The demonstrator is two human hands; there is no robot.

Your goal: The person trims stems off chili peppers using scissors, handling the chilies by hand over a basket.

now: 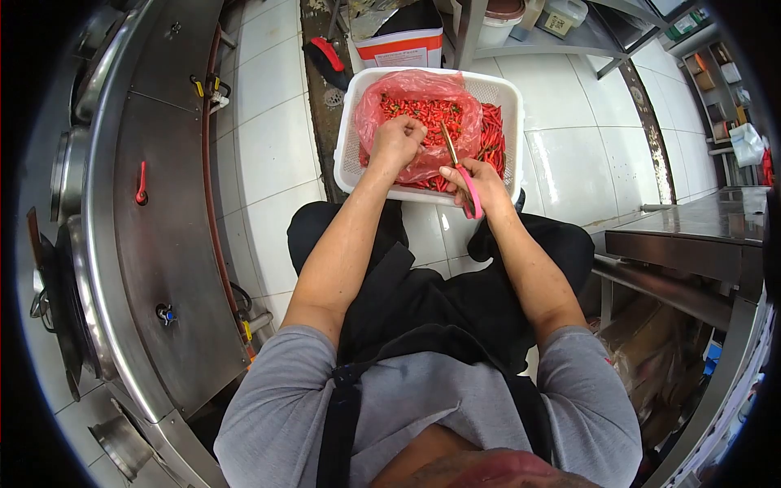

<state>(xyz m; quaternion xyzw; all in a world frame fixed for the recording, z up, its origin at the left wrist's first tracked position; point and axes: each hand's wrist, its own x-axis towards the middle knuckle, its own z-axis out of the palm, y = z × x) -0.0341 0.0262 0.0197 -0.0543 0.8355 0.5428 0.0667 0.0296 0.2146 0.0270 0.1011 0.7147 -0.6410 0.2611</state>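
You sit with the white basket on the tiled floor just beyond your knees. An open pink plastic bag lies inside it, spreading from the left edge past the middle, and holds a heap of small red pieces, a few green bits among them. Longer red chillies lie outside the bag, along the right edge and toward the near right corner.

Your left hand is over the bag, toward the near left corner of the basket, fingers curled in and thumb drawn up against them. Whether a chilli is pinched there you cannot tell from this view. Your right hand is closed round the pink handles of the scissors at the near edge, to the right of the middle. The blades point toward the far edge, over the bag, and look together or nearly so; no chilli shows between them.

The step in hand seems to be snipping chillies over the bag. If so, the next cut calls for parting the blades and bringing them and the left fingertips closer, a chilli between, with the fingers kept clear of the cutting edges.
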